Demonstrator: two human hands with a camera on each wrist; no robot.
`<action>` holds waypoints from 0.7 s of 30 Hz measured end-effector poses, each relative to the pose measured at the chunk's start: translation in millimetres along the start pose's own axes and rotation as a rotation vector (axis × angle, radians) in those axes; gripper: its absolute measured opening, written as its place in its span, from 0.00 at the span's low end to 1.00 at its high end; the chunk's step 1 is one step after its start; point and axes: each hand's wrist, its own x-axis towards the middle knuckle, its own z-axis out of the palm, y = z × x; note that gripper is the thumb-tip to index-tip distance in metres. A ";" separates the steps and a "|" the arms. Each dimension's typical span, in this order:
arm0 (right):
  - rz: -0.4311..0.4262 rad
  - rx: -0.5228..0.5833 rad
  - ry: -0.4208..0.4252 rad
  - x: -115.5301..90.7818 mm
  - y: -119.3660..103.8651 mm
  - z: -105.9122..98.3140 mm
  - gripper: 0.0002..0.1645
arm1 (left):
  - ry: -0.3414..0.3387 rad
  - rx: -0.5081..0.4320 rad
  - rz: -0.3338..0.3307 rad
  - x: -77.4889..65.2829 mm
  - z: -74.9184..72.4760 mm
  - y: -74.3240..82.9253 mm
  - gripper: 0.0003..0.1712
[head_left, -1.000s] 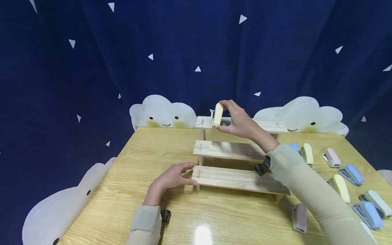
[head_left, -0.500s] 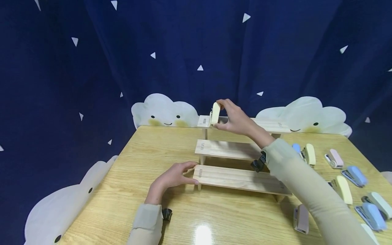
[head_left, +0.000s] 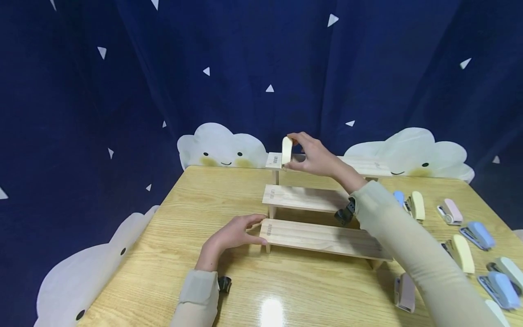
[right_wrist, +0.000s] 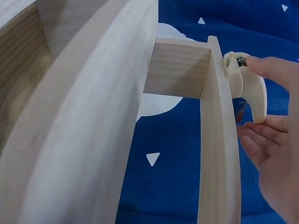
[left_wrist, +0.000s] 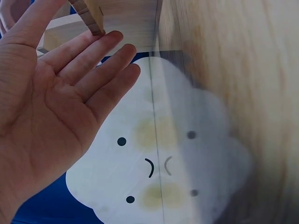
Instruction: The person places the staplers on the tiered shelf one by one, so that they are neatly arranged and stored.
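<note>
In the head view my right hand (head_left: 315,157) pinches a cream stapler (head_left: 287,151) by its two ends, thumb at the near end. The stapler is over the left end of the top step (head_left: 365,166) of a three-step wooden shelf (head_left: 314,237). From the right wrist view, the stapler's (right_wrist: 258,91) base side is right at the top board (right_wrist: 219,135). My left hand (head_left: 234,234) is at the left end of the lowest step, thumb near its front corner. The left wrist view has these fingers (left_wrist: 105,79) nearly straight, a fingertip at the board's edge.
Several more staplers lie on the table's right side, among them a pink one (head_left: 405,293), a blue one (head_left: 479,235) and a cream one (head_left: 463,254). A dark blue curtain (head_left: 237,54) with white cloud shapes (head_left: 222,143) hangs behind the wooden table (head_left: 196,195).
The right hand has brought the stapler slightly left and down to the top step, turning it more squarely end-on. The left hand stays at the lowest step; the head view has shifted slightly.
</note>
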 end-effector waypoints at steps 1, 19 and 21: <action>0.002 -0.001 -0.002 0.1 -0.1 -0.2 0.47 | -0.001 0.001 -0.001 0.0 -0.1 0.2 0.45; 0.030 -0.004 0.022 -23.9 6.0 -25.5 0.51 | -0.003 0.009 -0.015 0.4 3.2 -1.4 0.47; 0.028 -0.014 0.044 -30.4 8.6 -35.2 0.50 | 0.002 0.010 -0.017 -0.1 1.3 -0.6 0.48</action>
